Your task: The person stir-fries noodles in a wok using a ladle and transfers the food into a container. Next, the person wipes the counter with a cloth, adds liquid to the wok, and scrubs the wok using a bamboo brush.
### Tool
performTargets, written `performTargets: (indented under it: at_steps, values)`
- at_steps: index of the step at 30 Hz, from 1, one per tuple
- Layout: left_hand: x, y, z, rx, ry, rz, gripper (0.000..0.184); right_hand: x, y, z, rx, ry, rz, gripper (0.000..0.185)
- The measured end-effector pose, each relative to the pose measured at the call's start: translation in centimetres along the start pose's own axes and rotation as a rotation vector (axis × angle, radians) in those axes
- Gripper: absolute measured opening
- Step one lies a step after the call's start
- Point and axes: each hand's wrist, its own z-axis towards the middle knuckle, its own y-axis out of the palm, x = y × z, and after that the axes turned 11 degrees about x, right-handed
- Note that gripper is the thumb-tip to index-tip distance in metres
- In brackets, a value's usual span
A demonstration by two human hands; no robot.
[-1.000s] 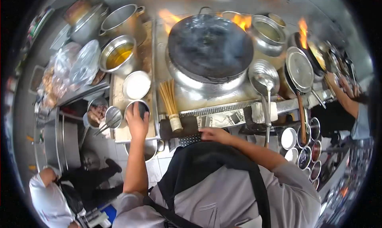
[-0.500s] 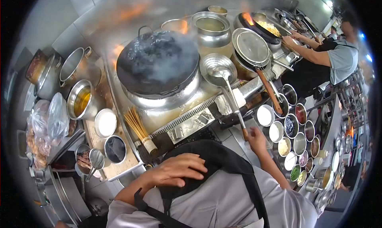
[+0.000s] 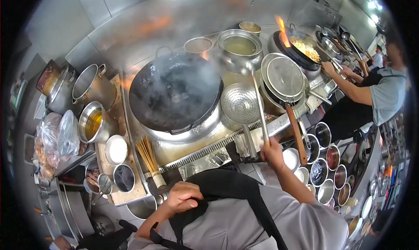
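My right hand (image 3: 272, 153) is wrapped round the handle of a long metal ladle (image 3: 258, 103), whose head is raised near the pot of pale liquid (image 3: 240, 45). My left hand (image 3: 185, 197) is closed by the black apron (image 3: 224, 183) at my front; whether it holds the cloth is hard to tell. Smoke rises from a large dark wok (image 3: 174, 93) on the burner. A perforated skimmer (image 3: 241, 102) lies beside the wok, to its right. Near the counter's front edge stands a bamboo brush (image 3: 150, 160).
At the left are a pot of yellow oil (image 3: 92, 123), a white bowl (image 3: 116, 149) and plastic bags (image 3: 67, 134). Strainers (image 3: 284, 75) rest at the right, above several ingredient containers (image 3: 319, 170). A co-worker (image 3: 384, 93) handles a flaming wok (image 3: 301, 49).
My left hand has left the dark-filled container and come to the apron. My right hand has moved right, taken hold of the ladle and lifted it off the skimmer. The view has turned right.
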Motion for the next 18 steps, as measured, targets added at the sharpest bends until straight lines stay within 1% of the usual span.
performTargets:
  at_steps: [1, 2, 3, 4, 5, 6, 7, 8, 9, 10, 11, 12, 13, 14, 15, 16, 18]
  values:
    - [-0.2, -0.3, -0.2, 0.07, -0.041, 0.014, 0.048, -2.0, 1.1, 2.4, 0.055, -0.167, -0.196, 0.015]
    - [-0.2, -0.3, -0.4, 0.143, -0.083, 0.028, 0.044, -2.6, 2.0, 6.6, -0.019, -0.168, 0.087, 0.02]
    - [1.5, 0.4, -0.1, 0.389, -0.25, 0.079, 0.048, -6.3, 2.7, 8.7, -0.09, -0.221, 0.153, 0.024]
    - [1.1, 0.0, -1.0, 0.526, -0.28, -0.275, 0.049, -7.7, 2.9, 14.1, -0.001, -0.235, 0.011, 0.025]
    - [2.1, -0.3, -0.1, 0.433, -0.23, -0.479, 0.05, -11.3, 3.7, 15.8, 0.088, -0.249, -0.071, 0.027]
    - [3.2, -0.4, 0.9, 0.334, -0.181, -0.679, 0.05, -12.4, 4.3, 19.2, 0.098, -0.333, 0.068, 0.024]
    - [3.4, 0.0, 0.9, 0.347, -0.181, -0.674, 0.05, -13.2, 5.2, 22.6, 0.141, -0.358, -0.009, 0.025]
    - [3.5, 0.7, 0.8, 0.429, -0.221, -0.721, 0.049, -13.9, 5.9, 25.6, 0.182, -0.386, -0.084, 0.025]
    - [3.6, 1.6, 0.4, 0.514, -0.261, -0.768, 0.048, -14.2, 6.1, 27.9, 0.167, -0.384, -0.089, 0.025]
    - [3.2, 3.1, -0.2, 0.787, -0.308, -0.74, 0.052, -14.3, 6.1, 29.9, 0.137, -0.416, -0.146, 0.02]
    - [1.9, 3.0, -1.5, 0.849, -0.372, -0.444, 0.054, -15.0, 6.4, 31.3, 0.109, -0.454, -0.195, 0.015]
    - [0.8, 2.7, -2.8, 0.897, -0.435, -0.145, 0.056, -15.8, 6.6, 32.6, 0.095, -0.454, -0.191, 0.015]
    - [0.9, 2.7, -2.1, 0.727, -0.345, 0.072, 0.06, -16.8, 6.7, 33.5, 0.056, -0.318, -0.303, 0.009]
    - [1.4, 2.7, -2.5, 0.632, -0.378, 0.164, 0.061, -17.3, 7.0, 33.2, 0.015, -0.175, -0.418, 0.005]
    - [2.4, 3.7, -2.8, 0.614, -0.388, 0.104, 0.062, -17.6, 7.3, 32.8, 0.032, 0.007, 0.004, 0.012]
    - [3.7, 4.7, -2.4, 0.594, -0.394, 0.041, 0.062, -18.2, 7.1, 32.8, 0.028, 0.008, 0.004, 0.012]
    - [4.2, 4.6, -2.7, 0.365, -0.256, 0.126, 0.059, -19.7, 6.0, 32.6, -0.152, 0.296, 0.798, 0.014]
